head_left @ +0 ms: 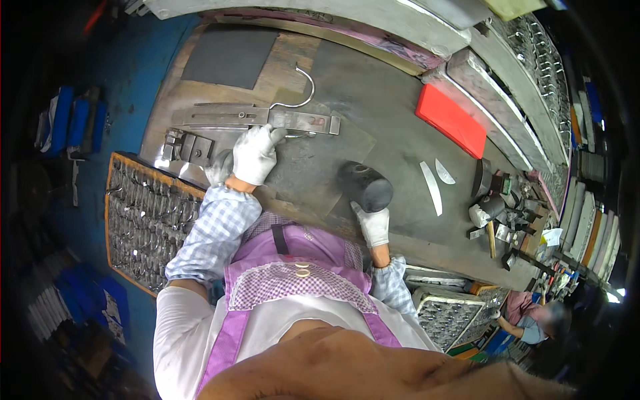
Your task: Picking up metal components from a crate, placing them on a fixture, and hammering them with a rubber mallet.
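My left hand (253, 157), in a white glove, is closed at the near side of a long steel fixture (220, 116). Its fingers pinch a thin metal rod (300, 135), mostly hidden by the glove and fixture. A curved metal hook (311, 87) sticks out beyond the fixture's far side; whether it joins the rod I cannot tell. My right hand (373, 227), gloved too, grips a black mallet (367, 188), its head raised near the table's front edge and apart from the fixture. The mallet's handle is hidden.
A steel block clamp (188, 147) sits left of my left hand. On the worktable (393, 150) lie a red block (452, 120), two pale curved blades (432, 188) and hand tools at right. Trays of metal parts (150, 223) flank me. Another person (527, 317) works at far right.
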Available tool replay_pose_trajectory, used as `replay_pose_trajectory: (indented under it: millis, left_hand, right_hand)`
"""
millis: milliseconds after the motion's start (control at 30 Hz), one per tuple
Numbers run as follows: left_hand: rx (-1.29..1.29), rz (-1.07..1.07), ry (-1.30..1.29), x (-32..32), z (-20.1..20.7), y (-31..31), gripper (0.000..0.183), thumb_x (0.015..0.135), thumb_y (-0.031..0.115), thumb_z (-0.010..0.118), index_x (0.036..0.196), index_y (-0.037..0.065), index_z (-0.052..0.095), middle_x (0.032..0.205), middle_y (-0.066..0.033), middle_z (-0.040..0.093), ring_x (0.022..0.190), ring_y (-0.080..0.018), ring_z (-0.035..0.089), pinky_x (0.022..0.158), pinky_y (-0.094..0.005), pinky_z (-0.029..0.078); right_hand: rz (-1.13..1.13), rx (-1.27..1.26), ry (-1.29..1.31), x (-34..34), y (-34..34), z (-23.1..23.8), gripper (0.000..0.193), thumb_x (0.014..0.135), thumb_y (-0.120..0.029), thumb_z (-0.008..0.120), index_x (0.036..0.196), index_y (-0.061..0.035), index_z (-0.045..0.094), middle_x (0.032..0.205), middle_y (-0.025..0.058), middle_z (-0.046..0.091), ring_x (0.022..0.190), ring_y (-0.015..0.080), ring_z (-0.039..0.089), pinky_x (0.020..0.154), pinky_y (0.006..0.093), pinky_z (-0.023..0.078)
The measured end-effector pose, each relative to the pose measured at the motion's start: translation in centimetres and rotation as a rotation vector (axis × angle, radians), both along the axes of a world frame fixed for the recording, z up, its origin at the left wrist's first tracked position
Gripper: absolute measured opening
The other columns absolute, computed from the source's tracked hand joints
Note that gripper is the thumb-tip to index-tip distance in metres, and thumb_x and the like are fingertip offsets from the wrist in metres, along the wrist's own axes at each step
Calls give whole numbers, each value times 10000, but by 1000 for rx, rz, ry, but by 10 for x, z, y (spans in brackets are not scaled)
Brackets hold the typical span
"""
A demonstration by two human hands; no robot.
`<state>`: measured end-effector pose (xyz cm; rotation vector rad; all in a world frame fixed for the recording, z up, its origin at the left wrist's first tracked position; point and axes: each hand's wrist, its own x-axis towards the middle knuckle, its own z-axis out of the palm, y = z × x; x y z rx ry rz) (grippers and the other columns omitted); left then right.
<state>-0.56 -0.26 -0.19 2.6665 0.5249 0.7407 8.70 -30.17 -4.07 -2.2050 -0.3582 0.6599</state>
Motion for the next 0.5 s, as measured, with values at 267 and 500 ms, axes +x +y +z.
replay_pose_trajectory:
  millis: [267,500]
  left_hand:
    - [269,-75,208,6,-11,-11,147,766,124,614,910,156,608,810,-41,567,776,-260,580,657,-400,477]
    - [-866,-273,-155,-20,-23,-1,206,956,184,569,1091,47,643,944,-81,672,802,-168,621,728,-285,502]
  right_hand:
    - [87,-159,-128,-6,-1,-5,328,778,-157,782,1023,36,685,971,139,724,881,224,692,771,333,522]
    - [-68,57,255,4,26,66,284,784,-128,785,1009,22,697,868,62,708,784,108,641,705,243,494]
